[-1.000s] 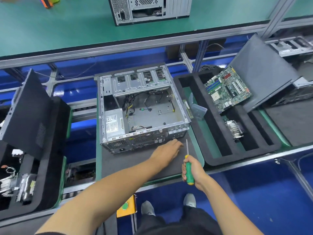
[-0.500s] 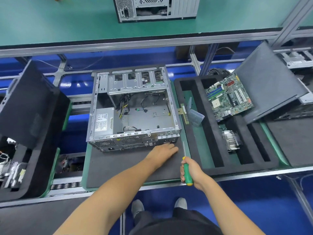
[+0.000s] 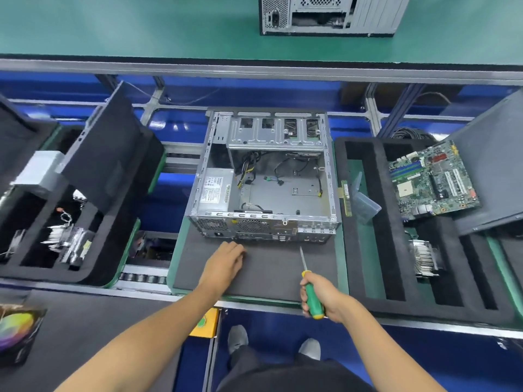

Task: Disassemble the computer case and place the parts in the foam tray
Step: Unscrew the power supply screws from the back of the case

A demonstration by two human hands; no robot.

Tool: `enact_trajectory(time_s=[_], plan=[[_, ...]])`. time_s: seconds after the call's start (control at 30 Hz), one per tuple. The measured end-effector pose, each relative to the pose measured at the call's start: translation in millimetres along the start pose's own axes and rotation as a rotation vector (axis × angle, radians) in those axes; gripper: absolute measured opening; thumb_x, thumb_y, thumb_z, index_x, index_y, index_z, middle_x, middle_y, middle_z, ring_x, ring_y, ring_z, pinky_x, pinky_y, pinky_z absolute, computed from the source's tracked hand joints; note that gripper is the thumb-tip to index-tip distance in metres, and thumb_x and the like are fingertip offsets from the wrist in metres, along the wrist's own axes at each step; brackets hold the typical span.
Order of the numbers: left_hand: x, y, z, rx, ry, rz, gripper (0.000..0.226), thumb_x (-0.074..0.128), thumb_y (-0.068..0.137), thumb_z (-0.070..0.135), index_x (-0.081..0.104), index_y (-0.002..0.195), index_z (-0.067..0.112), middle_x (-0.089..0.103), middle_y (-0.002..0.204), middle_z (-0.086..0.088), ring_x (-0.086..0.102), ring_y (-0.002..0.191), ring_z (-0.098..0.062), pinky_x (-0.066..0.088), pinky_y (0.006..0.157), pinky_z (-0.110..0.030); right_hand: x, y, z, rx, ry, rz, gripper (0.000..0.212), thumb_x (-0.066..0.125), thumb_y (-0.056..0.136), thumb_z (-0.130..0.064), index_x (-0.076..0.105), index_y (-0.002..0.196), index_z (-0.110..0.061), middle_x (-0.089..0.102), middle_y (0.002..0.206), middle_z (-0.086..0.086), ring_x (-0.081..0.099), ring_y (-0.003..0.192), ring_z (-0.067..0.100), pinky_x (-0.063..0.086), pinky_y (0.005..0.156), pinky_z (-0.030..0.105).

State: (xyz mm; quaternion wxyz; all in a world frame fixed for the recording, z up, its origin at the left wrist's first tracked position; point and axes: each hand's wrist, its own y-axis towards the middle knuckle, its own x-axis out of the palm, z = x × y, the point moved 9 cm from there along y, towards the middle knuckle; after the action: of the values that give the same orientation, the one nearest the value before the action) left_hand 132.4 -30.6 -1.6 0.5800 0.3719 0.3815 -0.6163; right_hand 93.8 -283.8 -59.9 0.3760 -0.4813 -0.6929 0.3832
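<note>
Since the earlier frame the left hand (image 3: 225,260) has slid left along the grey mat (image 3: 268,273), fingers relaxed and holding nothing, while the right hand (image 3: 321,297) still grips the green screwdriver (image 3: 312,298). The open computer case (image 3: 266,190) sits on the mat. The foam tray (image 3: 393,250) to its right holds a motherboard (image 3: 433,179), a heatsink (image 3: 424,260) and a memory stick (image 3: 346,198).

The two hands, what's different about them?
The right hand grips a green screwdriver; the left hand holds nothing. The left hand lies on the gray mat just in front of the computer case, while the right hand is nearer the mat's front edge. Both are bare.
</note>
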Motion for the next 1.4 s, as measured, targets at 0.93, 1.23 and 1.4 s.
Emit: enact_trajectory(time_s=[0.93, 1.23, 1.4], plan=[[-6.6, -19.6, -47.9, -0.493, -0.287, 0.168, 0.019, 0.059, 0.103, 0.022, 0.062, 0.120, 0.013, 0.050, 0.120, -0.005, 0.053, 0.109, -0.019, 0.047, 0.082, -0.034, 95.3, 16.0, -1.7, -0.087, -0.333, -0.080, 0.007, 0.044, 0.089, -0.014, 0.047, 0.084, -0.011, 0.054, 0.060, 0.005, 0.051, 0.049, 0.020, 0.051, 0.054, 0.030], [27.4, -3.6, 9.5, -0.152, -0.191, -0.065, 0.018, 0.062, 0.101, 0.029, 0.065, 0.108, 0.012, 0.054, 0.113, -0.004, 0.049, 0.112, -0.019, 0.045, 0.085, -0.036, 81.1, 17.3, -4.8, -0.118, -0.225, -0.011, 0.005, 0.047, 0.084, -0.015, 0.046, 0.086, -0.011, 0.054, 0.060, 0.007, 0.051, 0.048, 0.022, 0.050, 0.050, 0.031], [30.7, -5.8, 7.7, -0.164, -0.233, -0.033, 0.019, 0.064, 0.100, 0.028, 0.070, 0.110, 0.014, 0.054, 0.112, -0.003, 0.048, 0.113, -0.018, 0.047, 0.087, -0.035, 75.8, 15.2, -6.4, -0.121, -0.226, 0.007, 0.005, 0.047, 0.084, -0.014, 0.046, 0.088, -0.011, 0.055, 0.060, 0.007, 0.051, 0.049, 0.022, 0.051, 0.051, 0.031]])
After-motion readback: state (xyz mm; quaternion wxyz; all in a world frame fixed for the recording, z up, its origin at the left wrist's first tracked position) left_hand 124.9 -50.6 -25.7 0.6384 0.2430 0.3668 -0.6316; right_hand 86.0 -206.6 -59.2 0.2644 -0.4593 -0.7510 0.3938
